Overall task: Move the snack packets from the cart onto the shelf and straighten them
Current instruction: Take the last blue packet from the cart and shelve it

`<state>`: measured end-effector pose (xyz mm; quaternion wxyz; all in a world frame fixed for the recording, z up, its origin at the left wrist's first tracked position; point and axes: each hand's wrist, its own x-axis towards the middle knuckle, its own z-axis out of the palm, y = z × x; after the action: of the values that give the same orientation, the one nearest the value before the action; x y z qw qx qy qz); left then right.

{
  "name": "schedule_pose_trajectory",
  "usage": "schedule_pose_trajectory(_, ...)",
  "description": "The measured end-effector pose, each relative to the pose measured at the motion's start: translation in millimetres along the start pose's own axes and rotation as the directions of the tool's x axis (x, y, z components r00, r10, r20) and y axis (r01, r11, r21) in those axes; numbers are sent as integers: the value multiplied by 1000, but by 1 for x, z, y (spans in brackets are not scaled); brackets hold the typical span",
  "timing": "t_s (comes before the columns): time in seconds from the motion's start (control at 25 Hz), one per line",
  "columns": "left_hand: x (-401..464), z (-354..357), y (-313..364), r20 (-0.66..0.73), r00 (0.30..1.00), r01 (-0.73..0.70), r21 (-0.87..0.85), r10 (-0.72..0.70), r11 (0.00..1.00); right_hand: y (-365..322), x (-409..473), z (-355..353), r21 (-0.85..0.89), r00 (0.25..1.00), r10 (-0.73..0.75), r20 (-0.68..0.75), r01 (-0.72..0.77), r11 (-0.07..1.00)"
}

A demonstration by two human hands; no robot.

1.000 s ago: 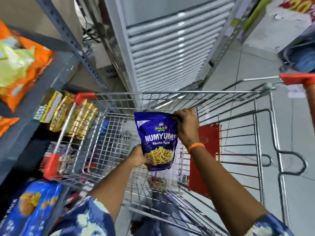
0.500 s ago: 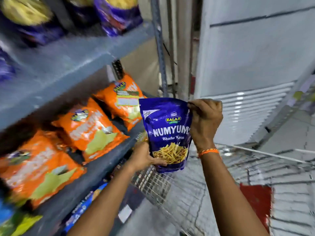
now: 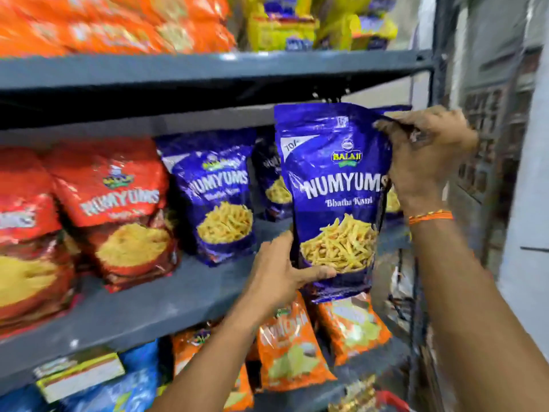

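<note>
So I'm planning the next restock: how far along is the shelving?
Done: several blue Numyums packets already stand on the grey metal shelf. In hand: another blue Numyums pouch, left hand at its bottom, right hand at its top corner, not yet set down. The cart is out of view, so what remains is unknown.

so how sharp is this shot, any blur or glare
Head view: the held blue packet reads sharp, though glare streaks its upper foil; the right hand is motion-smeared at the fingers; the left hand is clearer. The red packets and the top-shelf orange packets are blurred; the wide lens bends the shelf edge.
</note>
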<state>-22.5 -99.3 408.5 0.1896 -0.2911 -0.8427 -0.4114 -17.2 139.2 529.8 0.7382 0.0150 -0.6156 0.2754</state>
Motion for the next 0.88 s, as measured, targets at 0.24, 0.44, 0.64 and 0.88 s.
schedule_pose_trajectory(0.24, 64, -16, -34, -67, 988, 132, -116, -140, 984, -21, 25, 81, -35, 979, -75, 188, 83, 996)
schedule_pose_trajectory(0.44, 104, -10, -58, -13, 969, 244, -84, -245, 966, -12, 26, 119, -163, 944, -51, 326, 109, 981)
schedule_pose_trajectory(0.64, 92, -9, -58, -159, 947, 283, 0, -280, 959, -7, -4, 120, -127, 877, 154, 454, -107, 986)
schedule_pose_trajectory(0.88, 44, -74, -66, -772, 614, 281, 17, -166, 960, -15, -109, 94, -139, 815, 340, 469, -312, 940)
